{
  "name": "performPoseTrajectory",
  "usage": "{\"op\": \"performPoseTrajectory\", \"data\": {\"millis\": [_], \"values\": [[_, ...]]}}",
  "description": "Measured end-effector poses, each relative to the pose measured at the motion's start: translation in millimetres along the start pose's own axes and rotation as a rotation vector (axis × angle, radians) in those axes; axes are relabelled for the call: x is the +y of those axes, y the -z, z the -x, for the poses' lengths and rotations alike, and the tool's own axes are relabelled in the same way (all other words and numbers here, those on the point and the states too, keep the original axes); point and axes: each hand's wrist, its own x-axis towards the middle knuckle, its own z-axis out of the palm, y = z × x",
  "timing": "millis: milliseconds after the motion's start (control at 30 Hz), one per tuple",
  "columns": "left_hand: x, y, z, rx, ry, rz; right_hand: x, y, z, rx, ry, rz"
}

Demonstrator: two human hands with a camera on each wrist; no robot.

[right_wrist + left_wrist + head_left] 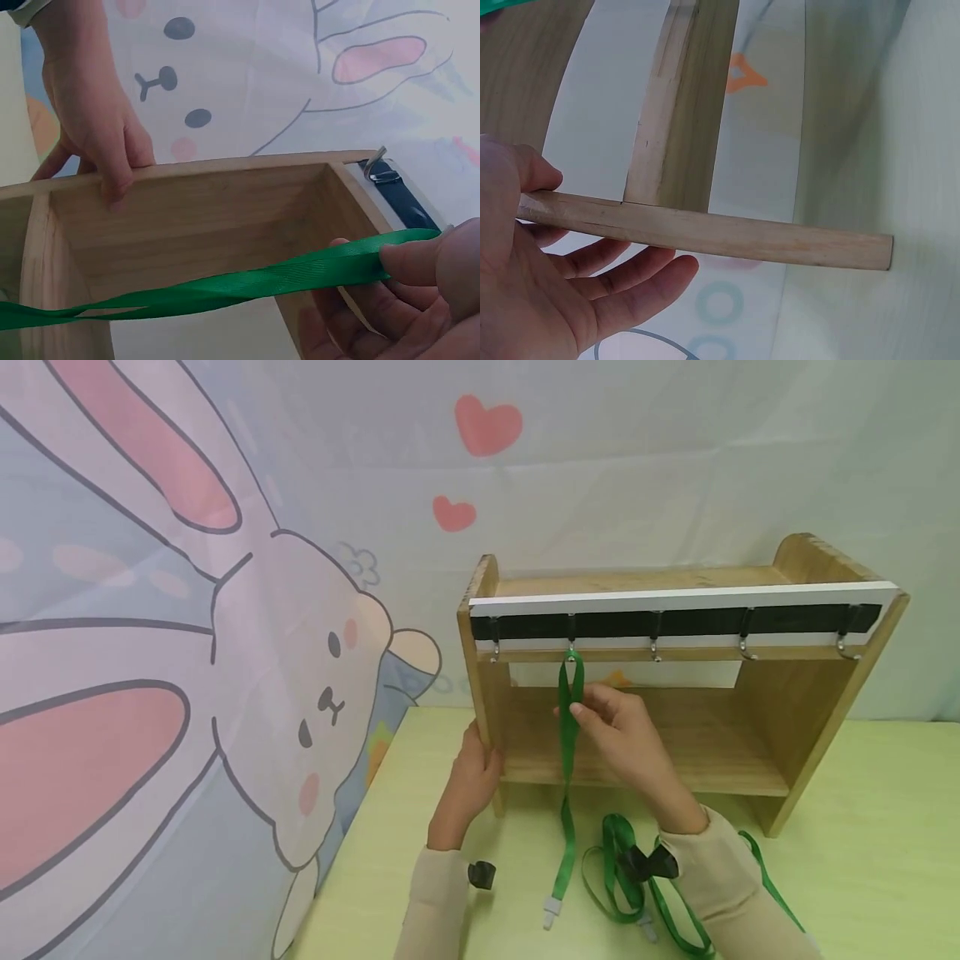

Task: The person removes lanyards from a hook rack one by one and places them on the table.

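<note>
A green lanyard (567, 760) loops at its top over the second hook (572, 652) from the left on a small wooden shelf (645, 781). My right hand (626, 735) pinches the strap just below that loop. In the right wrist view the thumb lies on the green strap (247, 285), with fingers behind it. The lanyard's lower end hangs down to a white plastic clip (552, 910). My left hand (472, 777) grips the shelf's left side panel (727, 232), thumb on one face and fingers on the other.
Several more hooks line the black strip (697, 621) to the right. More green lanyards (621, 860) lie on the light green table (885, 860) before the shelf, partly under the right forearm. A cloth backdrop with a rabbit print (322, 693) hangs left and behind.
</note>
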Motion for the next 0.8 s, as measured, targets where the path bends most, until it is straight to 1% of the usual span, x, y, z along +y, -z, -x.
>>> {"op": "performPoseTrajectory", "data": {"millis": [100, 200, 333, 500, 700, 800], "values": [[0.8, -1.6, 0.6, -0.008, 0.006, -0.003, -3, 0, -1, 0.040, 0.005, -0.011], [2.2, -2.0, 0.4, 0.002, 0.010, -0.021, -7, 0, -2, 0.070, 0.009, -0.030], [1.2, -2.2, -1.0, 0.012, 0.003, -0.033, -11, 0, -3, 0.092, 0.014, -0.035], [-0.1, -1.9, -1.2, 0.005, 0.001, -0.029, -12, -4, -1, 0.089, 0.019, -0.052], [2.8, 0.0, -1.5, 0.010, 0.003, -0.046, -13, -16, 1, 0.074, -0.008, -0.088], [3.2, -0.4, -2.0, 0.008, 0.004, -0.034, -14, -21, 4, 0.066, -0.016, -0.100]]}}
